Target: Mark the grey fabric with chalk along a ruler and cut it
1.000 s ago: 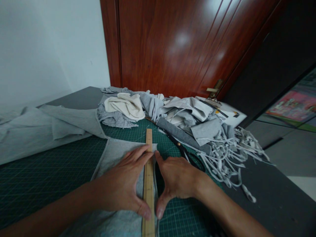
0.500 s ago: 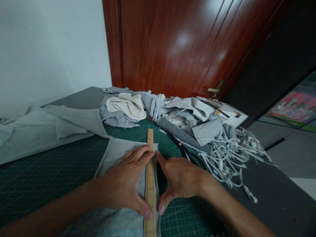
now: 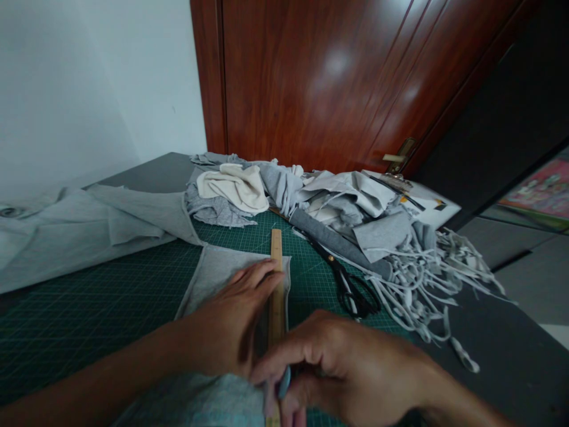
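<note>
A wooden ruler (image 3: 276, 296) lies lengthwise along the right edge of a light grey cloth (image 3: 217, 267) on a green cutting mat (image 3: 111, 296). My left hand (image 3: 235, 314) presses on the ruler and cloth, fingers spread; its thumb is hidden behind my right hand. Low in the view, my right hand (image 3: 329, 362) is closed near the ruler's lower part, its fingers round a small bluish object (image 3: 284, 382) too hidden to name.
Black scissors (image 3: 351, 287) lie right of the cloth. Behind are heaped grey cloths (image 3: 347, 193), a cream cloth (image 3: 233, 187) and a clipboard (image 3: 433, 204). Cut strips (image 3: 413, 290) spread at the right. Long grey fabric (image 3: 89, 231) covers the left.
My right hand has moved down and closed round the small bluish object, uncovering the scissors' handles. My left hand stays on the ruler. The view has shifted slightly.
</note>
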The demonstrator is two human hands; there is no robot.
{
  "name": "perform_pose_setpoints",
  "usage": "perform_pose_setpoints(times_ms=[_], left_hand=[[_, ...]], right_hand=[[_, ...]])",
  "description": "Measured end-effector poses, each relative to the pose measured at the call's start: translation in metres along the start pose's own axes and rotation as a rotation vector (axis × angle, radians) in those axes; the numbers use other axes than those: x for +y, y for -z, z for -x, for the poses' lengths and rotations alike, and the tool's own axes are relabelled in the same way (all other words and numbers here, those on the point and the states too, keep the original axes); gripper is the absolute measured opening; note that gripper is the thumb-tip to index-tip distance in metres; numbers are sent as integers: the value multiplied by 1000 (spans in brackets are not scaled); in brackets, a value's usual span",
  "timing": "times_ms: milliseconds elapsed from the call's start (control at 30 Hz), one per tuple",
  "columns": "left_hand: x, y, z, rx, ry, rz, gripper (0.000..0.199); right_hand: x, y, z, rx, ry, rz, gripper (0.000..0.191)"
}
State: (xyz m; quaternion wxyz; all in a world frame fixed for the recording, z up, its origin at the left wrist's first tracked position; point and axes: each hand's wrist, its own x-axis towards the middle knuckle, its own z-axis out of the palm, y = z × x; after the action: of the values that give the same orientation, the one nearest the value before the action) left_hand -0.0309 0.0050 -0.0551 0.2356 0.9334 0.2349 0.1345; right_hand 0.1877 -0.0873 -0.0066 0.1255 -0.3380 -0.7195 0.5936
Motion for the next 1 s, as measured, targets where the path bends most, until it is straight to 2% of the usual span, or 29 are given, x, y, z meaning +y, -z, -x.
perform_pose_setpoints(times_ms=[100,200,300,400,500,633,867,1000], left_hand=[[-1,-1,1,7,-23,4,110],[2,-2,-2,-4,30,-20,122],[6,-2,-5,-4,86,-13,129],[8,-2,-5,-8,100,12,130],[9,-1,-4,-19,109,14,132],[9,0,-5,-37,113,-7,134],[8,-1,-5,-29,92,-12,134],[11,1,-6,-73,126,-33,136]], right_hand=[[20,-14,-9,-26,-11,-94,28],[40,-18,-12,23,10,-153,16],[54,-17,-9,82,1,-247,21],[61,-17,-5,114,-18,-232,23],[59,-16,-2,135,-22,-165,21],[48,-11,4,85,13,-76,11],[30,-1,13,54,-60,286,34],[27,0,8,25,-110,348,36]])
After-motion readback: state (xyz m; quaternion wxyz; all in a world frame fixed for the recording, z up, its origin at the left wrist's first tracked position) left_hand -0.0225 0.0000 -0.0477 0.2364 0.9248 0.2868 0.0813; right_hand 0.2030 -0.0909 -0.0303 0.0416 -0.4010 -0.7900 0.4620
